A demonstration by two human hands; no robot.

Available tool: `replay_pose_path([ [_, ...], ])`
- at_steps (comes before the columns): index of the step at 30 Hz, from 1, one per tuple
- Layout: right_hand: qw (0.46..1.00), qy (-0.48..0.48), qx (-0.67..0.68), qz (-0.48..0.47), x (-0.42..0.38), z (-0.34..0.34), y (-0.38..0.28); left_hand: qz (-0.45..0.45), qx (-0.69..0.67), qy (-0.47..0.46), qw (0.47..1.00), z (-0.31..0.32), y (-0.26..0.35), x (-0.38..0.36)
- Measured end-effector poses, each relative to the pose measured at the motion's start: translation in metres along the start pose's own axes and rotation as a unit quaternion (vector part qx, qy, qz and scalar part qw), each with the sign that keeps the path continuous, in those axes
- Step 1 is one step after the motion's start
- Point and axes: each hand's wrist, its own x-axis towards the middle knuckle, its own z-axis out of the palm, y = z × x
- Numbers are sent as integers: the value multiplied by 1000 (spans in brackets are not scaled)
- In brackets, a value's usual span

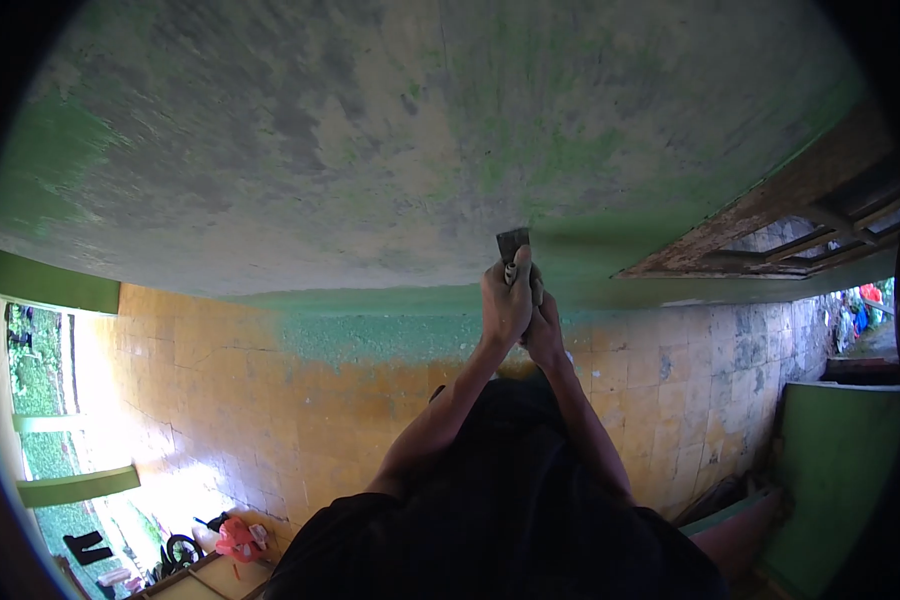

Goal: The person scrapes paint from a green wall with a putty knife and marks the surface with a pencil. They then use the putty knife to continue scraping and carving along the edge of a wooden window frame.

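A paint scraper (513, 240) with a dark flat blade is gripped in both of my hands, its blade up against the wall (370, 170). My left hand (507, 305) is closed round the handle just below the blade, thumb along it. Close beside and slightly lower, my right hand (543, 325) is closed on the handle too; its fingers are partly hidden behind the left. Grey, scraped patches cover much of the wall, with streaks of green paint left between them. A band of green paint runs along its lower edge.
Orange floor tiles (370, 420) lie below, with pale green flakes (380, 335) along the wall's foot. A wooden window frame (770, 220) sits in the wall at right. A green partition (840, 470) stands at lower right. A red bag (240, 538) is at lower left.
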Motion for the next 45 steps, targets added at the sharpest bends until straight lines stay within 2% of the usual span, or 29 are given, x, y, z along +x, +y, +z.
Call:
replay_pose_path([
  [3,998,-34,-50,-19,10,-8,-1,47,-13,-15,999,2,26,7],
  [5,999,-22,-42,10,11,-18,28,18,-1,-17,1000,-4,-18,9],
  [9,999,19,-20,34,-4,-9,27,-30,-23,-19,999,-7,-30,3],
  [12,995,15,-91,-49,7,-4,10,10,-15,-42,999,-3,17,8],
  [18,998,23,-61,8,3,-10,38,-20,-6,-46,999,-13,-34,11],
  [21,994,51,-86,-53,0,9,4,-6,-19,-62,998,-10,6,7],
  [24,993,22,-90,-74,12,-7,29,0,1,-45,999,-5,15,13],
  [27,997,29,-67,4,2,-4,30,-26,-15,-43,999,-11,-18,9],
  [29,999,35,-40,-4,-5,1,24,-26,-15,-54,998,-12,-22,7],
  [33,999,19,-26,-17,6,3,9,15,22,-61,998,-7,17,13],
  [36,999,6,-48,-2,4,-8,30,1,8,-50,999,-8,-9,11],
  [39,999,16,8,51,-3,-6,27,-34,1,-44,998,-9,-23,9],
  [42,998,51,-40,-23,3,5,6,-18,0,-56,998,-3,29,7],
  [45,990,33,-121,-62,8,6,-23,24,-2,-90,996,0,55,14],
])
